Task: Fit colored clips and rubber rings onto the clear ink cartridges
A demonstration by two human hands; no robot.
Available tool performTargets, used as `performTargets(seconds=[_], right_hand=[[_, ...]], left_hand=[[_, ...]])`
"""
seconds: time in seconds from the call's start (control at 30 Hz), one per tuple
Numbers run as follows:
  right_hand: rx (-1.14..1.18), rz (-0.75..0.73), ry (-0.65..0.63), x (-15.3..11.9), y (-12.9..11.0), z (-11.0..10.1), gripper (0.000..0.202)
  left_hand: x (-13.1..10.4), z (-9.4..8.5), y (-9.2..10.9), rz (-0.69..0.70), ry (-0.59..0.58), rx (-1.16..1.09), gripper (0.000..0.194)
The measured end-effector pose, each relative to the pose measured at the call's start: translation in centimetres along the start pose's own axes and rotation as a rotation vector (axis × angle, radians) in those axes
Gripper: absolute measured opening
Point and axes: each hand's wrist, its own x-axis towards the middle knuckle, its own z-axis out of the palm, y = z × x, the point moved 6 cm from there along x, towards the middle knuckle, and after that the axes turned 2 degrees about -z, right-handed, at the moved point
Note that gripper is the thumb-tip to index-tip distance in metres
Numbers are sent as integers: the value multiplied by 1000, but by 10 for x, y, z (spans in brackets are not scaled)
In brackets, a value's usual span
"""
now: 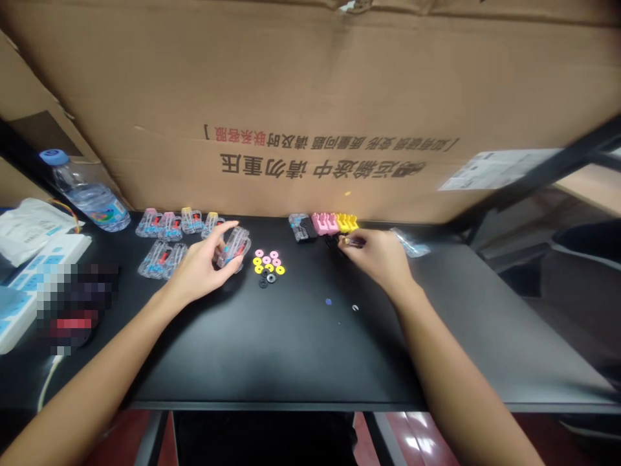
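Observation:
My left hand [206,265] grips a clear plastic case [236,246] with red and blue bits inside, held between thumb and fingers. Just right of it lies a cluster of small pink, yellow and black rings [266,261]. My right hand [381,255] is closed at the back of the table, its fingertips at some small black parts [332,242]. A thin, brownish piece shows at those fingertips, too small to name. Beside them stand yellow clips [347,223], pink clips [325,224] and a black piece [305,229] next to another clear part.
Several similar clear cases [169,226] lie at the back left. Farther left are a water bottle [99,197], a white power strip [46,285] and a white packet [29,226]. A cardboard box [310,84] walls the back. A small plastic bag [410,244] lies behind my right hand.

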Motion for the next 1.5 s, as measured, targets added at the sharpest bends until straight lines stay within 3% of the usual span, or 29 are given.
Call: performTargets(seconds=[0.2, 0.33, 0.47, 0.57, 0.7, 0.77, 0.87, 1.03, 1.2, 1.5], right_hand=[[-130, 122, -92, 3, 12, 10, 19], [-117, 94, 58, 3, 6, -2, 21], [-75, -96, 188, -1, -23, -1, 26], [-73, -239, 118, -3, -50, 15, 31], [-103, -304, -60, -2, -67, 37, 34], [-93, -314, -85, -4, -68, 39, 32], [-35, -374, -47, -14, -70, 35, 29], [-79, -371, 38, -25, -73, 31, 44], [-179, -268, -48, -24, -78, 37, 47], [-150, -209, -125, -24, -80, 40, 54]], left_hand=[[-3, 13, -4, -48, -223, 228, 55], [-4, 12, -5, -52, -256, 295, 52], [-5, 10, -8, -24, -256, 461, 48], [-5, 8, -8, 21, -218, 483, 43], [-6, 15, 2, 123, -240, 307, 25], [-8, 21, 8, 168, -301, 238, 18], [-10, 28, 14, 198, -364, 225, 24], [-6, 19, -4, 10, -384, 292, 37], [-2, 5, -27, -137, -373, 361, 41], [2, -5, -42, -237, -353, 473, 39]])
